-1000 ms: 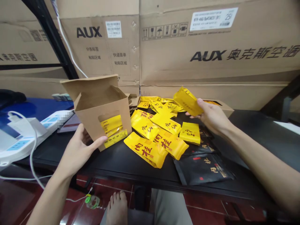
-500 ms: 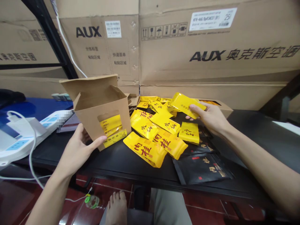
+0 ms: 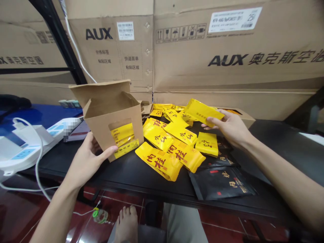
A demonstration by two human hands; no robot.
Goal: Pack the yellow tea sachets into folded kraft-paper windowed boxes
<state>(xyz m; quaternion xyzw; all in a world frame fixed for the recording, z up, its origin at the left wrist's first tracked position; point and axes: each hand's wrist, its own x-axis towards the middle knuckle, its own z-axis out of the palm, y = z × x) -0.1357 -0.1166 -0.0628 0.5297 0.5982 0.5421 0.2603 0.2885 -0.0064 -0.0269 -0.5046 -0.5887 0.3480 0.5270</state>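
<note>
Right hand [image 3: 230,130] around a yellow tea packet [image 3: 202,113]

large cardboard cartons [image 3: 227,67] printed "aux" and with chinese lettering stand stacked against the far side of the room, forming a brown wall behind a black tabletop [image 3: 121,177]. a white shipping label [image 3: 234,20] sits high on the right carton. at far left, a black metal upright [image 3: 58,38] leans across the cartons beside a white cable [image 3: 76,47]; a dark post [image 3: 307,109] rises at far right. a white power strip [image 3: 29,148] lies on the table's left end, near a blue surface [image 3: 43,114]. below, a plastic bottle [image 3: 100,216] lies on a dark red tile floor [image 3: 20,216], under even indoor light.
</note>
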